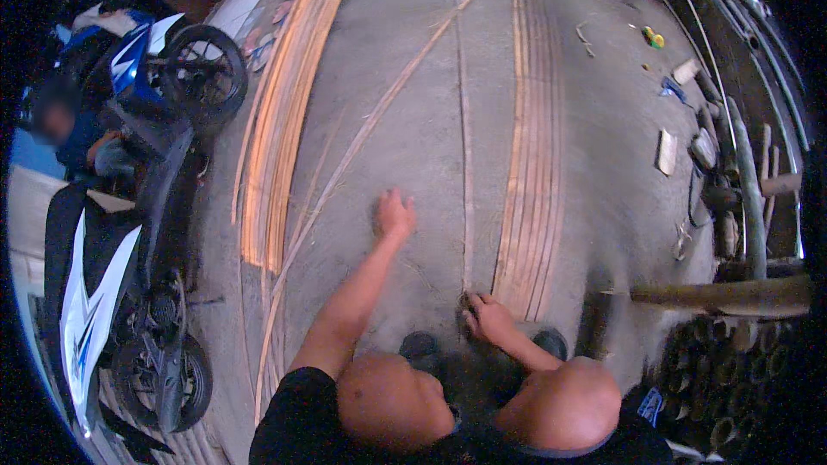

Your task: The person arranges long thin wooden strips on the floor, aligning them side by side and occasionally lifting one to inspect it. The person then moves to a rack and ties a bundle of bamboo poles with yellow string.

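My left hand (395,215) reaches forward over the concrete floor, its fingers apart and nothing visible in them. Close to my feet, my right hand (491,319) is closed, with a dark patch at its fingertips that I cannot make out. The near end of a single thin bamboo strip (466,172) meets those fingers; whether they grip it is unclear. Just right of it lies a row of long bamboo strips (530,181), side by side. Another bundle of strips (280,146) lies to the left. One loose strip (379,112) slants across the floor between them.
A blue, white and black motorbike (155,172) stands at the left, with a person (86,133) beside it. Bamboo poles (745,181) and a thick pole (719,296) are at the right, above stacked hollow tube ends (732,370). Small scraps (667,152) litter the right floor.
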The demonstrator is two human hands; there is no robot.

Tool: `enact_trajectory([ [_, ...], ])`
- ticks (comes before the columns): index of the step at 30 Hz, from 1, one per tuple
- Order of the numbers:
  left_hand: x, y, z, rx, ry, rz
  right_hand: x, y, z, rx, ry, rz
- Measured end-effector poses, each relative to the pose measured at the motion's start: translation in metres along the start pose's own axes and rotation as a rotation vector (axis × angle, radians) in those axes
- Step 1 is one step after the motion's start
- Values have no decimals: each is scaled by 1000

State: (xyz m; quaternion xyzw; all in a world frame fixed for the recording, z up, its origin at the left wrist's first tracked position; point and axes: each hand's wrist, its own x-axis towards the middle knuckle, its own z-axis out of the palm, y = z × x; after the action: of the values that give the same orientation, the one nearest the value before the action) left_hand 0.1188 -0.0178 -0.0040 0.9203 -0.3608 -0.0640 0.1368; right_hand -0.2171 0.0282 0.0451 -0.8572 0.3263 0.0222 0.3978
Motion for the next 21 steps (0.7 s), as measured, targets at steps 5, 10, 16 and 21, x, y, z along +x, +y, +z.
enact_trajectory([
  [5,55,-209,-27,332,104,-209,9,-14,5,-30,-108,26],
  [10,35,-263,-23,289,33,-365,10,3,14,-83,-66,29],
  [16,22,-227,-45,171,-153,-376,7,12,13,-72,-36,72],
  [21,12,-263,-62,-187,53,-196,9,-1,8,-20,52,-22],
])
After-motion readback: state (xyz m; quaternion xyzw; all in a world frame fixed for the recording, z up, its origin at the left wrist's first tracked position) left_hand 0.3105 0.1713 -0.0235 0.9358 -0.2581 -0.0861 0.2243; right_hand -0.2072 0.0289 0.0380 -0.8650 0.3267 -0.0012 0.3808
